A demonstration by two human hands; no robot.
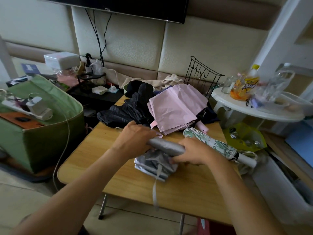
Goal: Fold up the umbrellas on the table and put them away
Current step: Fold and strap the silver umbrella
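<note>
Wooden table (135, 180) bearing four umbrellas: silver (166, 146), patterned (218, 145), pink (176, 107), black (125, 112). Left hand (135, 139) and right hand (194, 151), fingers curled, grip the silver one, its strap (155, 187) trailing below the fingers.

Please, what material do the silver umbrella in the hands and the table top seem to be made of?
The silver umbrella looks like thin coated fabric with a metallic sheen: it creases softly and reflects light. The table top looks like light wood or wood-look laminate with a smooth finish: grain lines show, but which one I cannot tell.
</note>
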